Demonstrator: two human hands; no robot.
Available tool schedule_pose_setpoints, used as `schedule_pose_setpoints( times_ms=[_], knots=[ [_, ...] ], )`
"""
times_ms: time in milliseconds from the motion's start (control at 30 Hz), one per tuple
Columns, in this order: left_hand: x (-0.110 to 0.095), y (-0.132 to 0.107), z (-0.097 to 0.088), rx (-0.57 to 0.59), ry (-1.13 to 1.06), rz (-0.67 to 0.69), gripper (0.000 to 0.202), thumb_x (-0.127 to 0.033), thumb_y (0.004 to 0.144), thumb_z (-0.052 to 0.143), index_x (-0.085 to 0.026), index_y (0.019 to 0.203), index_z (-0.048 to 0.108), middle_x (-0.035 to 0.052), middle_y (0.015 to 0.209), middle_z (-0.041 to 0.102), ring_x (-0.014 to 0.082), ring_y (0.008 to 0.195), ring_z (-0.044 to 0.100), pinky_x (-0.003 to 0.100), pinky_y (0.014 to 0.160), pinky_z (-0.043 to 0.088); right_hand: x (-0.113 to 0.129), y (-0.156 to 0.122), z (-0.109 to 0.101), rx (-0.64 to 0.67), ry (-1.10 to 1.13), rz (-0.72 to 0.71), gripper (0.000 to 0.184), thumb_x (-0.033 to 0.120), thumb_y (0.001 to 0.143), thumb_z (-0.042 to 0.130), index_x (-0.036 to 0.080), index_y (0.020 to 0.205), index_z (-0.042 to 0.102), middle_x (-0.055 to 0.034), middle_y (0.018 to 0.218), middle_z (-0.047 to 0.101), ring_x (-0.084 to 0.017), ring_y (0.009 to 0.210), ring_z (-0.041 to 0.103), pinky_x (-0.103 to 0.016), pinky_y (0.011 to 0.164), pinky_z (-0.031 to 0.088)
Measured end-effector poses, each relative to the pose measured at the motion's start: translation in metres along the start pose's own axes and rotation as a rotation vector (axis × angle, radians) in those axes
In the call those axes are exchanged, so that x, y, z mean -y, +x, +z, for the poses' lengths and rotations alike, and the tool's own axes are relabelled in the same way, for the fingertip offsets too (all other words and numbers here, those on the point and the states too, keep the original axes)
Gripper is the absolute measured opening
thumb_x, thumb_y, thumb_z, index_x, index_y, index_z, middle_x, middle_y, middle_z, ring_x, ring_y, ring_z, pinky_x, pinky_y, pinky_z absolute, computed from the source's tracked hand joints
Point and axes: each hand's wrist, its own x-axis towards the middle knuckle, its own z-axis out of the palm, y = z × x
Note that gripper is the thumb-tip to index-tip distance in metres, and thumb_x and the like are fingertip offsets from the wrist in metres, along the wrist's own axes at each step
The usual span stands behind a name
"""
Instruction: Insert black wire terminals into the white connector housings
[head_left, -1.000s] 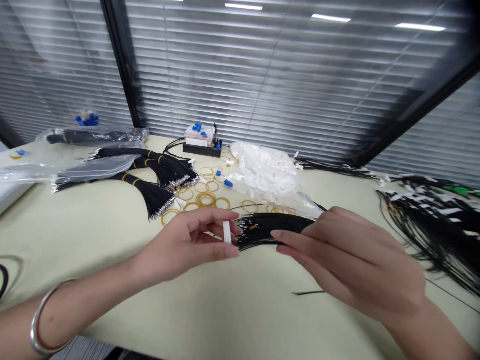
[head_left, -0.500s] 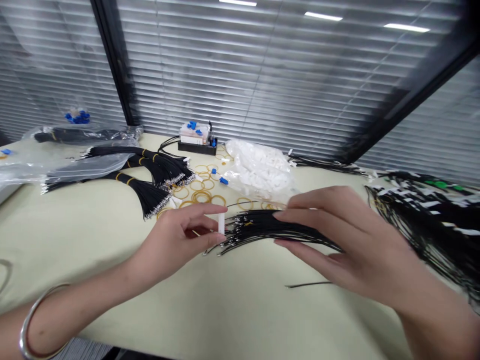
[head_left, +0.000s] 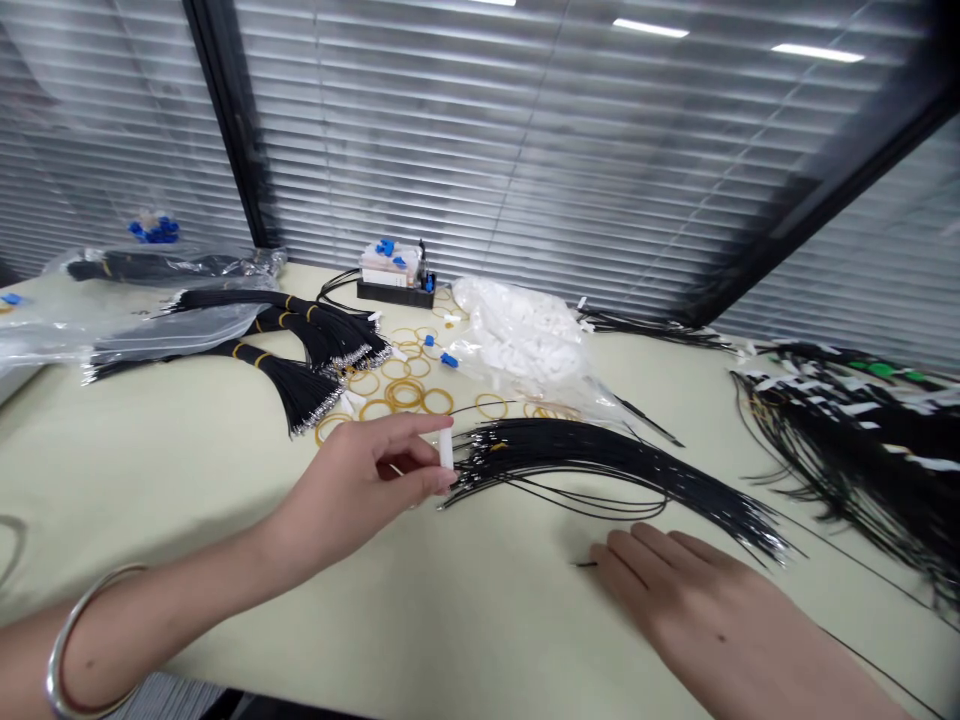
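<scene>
My left hand (head_left: 367, 480) pinches a small white connector (head_left: 445, 450) between thumb and forefinger, just left of the tips of a loose bundle of thin black wires (head_left: 600, 462) lying on the table. My right hand (head_left: 690, 600) rests lower right with fingers stretched flat on the table, its fingertips at a single black wire (head_left: 583, 564) that lies apart from the bundle. A silver bangle (head_left: 67, 640) circles my left wrist.
Banded black wire bundles (head_left: 300, 350) and several yellow rubber bands (head_left: 397, 392) lie at the back left. A clear bag of white connectors (head_left: 525, 340) sits behind the loose wires. A small black tray with blue parts (head_left: 396, 275) stands by the blinds. More tangled wires (head_left: 862, 430) fill the right.
My right hand has let go of the loose wire bundle and dropped down to the single wire on the table. The bundle now lies spread out. My left hand stayed put with the connector.
</scene>
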Motion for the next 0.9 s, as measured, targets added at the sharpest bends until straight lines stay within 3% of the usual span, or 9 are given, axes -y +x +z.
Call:
schedule_pose_setpoints(
  times_ms=[100,167,333,467,600,733,900],
  knots=[
    [0.0,0.0,0.0,-0.001,0.013,0.001,0.042,-0.03,0.077,0.064,-0.019,0.116,0.059,0.0001,0.075,0.069,0.0113,0.065,0.057,0.023,0.063,0.045,-0.001,0.001,0.004,0.121,-0.079,-0.108,0.029,-0.009,0.068,0.036,0.016,0.065,0.051,-0.0039,0.066,0.051,-0.017,0.062,0.05,-0.031,0.057,0.035],
    [-0.001,0.0,0.0,0.007,0.024,-0.001,0.043,-0.03,0.076,0.064,-0.018,0.117,0.059,0.0008,0.076,0.07,0.0121,0.065,0.058,0.023,0.063,0.046,-0.002,0.006,0.003,0.112,-0.013,-0.139,0.027,-0.008,0.069,0.037,0.016,0.065,0.049,-0.0026,0.064,0.049,-0.016,0.059,0.048,-0.029,0.055,0.034],
    [0.0,0.0,0.0,0.009,0.048,0.021,0.042,-0.03,0.077,0.062,-0.018,0.117,0.059,0.0018,0.077,0.072,0.0129,0.067,0.061,0.024,0.066,0.048,-0.005,0.033,-0.026,0.121,0.52,-0.034,0.014,0.01,0.081,0.043,0.018,0.073,0.051,-0.0002,0.069,0.052,-0.009,0.062,0.051,-0.023,0.055,0.041],
    [0.003,0.001,0.0,0.035,0.01,0.046,0.041,-0.026,0.078,0.061,-0.019,0.118,0.058,0.002,0.079,0.071,0.012,0.067,0.061,0.023,0.064,0.048,-0.009,0.065,-0.058,-0.004,0.932,0.074,0.014,0.009,0.081,0.046,0.021,0.082,0.053,0.0019,0.077,0.06,-0.007,0.069,0.057,-0.015,0.059,0.049],
    [0.003,0.001,-0.001,0.048,0.004,0.068,0.037,-0.023,0.078,0.061,-0.021,0.116,0.06,0.0003,0.08,0.071,0.0108,0.07,0.062,0.02,0.065,0.048,-0.01,0.092,-0.055,0.121,1.233,0.204,0.015,0.019,0.089,0.043,0.018,0.077,0.052,0.0029,0.062,0.054,-0.004,0.056,0.051,-0.011,0.049,0.044],
    [0.001,0.001,-0.001,0.024,0.02,0.081,0.034,-0.021,0.078,0.061,-0.02,0.113,0.062,-0.0003,0.079,0.07,0.0107,0.071,0.062,0.02,0.065,0.048,-0.004,0.098,-0.029,0.057,1.169,0.317,0.021,0.029,0.089,0.045,0.016,0.078,0.057,0.0015,0.061,0.048,-0.004,0.053,0.043,-0.013,0.044,0.035],
    [-0.002,0.001,0.0,-0.05,-0.003,0.086,0.035,-0.021,0.076,0.063,-0.018,0.111,0.063,0.001,0.085,0.07,0.0116,0.076,0.063,0.02,0.067,0.05,0.003,0.089,-0.016,-0.13,0.931,0.302,0.015,0.022,0.089,0.046,0.017,0.081,0.058,0.0016,0.063,0.053,-0.004,0.054,0.045,-0.013,0.044,0.034]
  ],
)
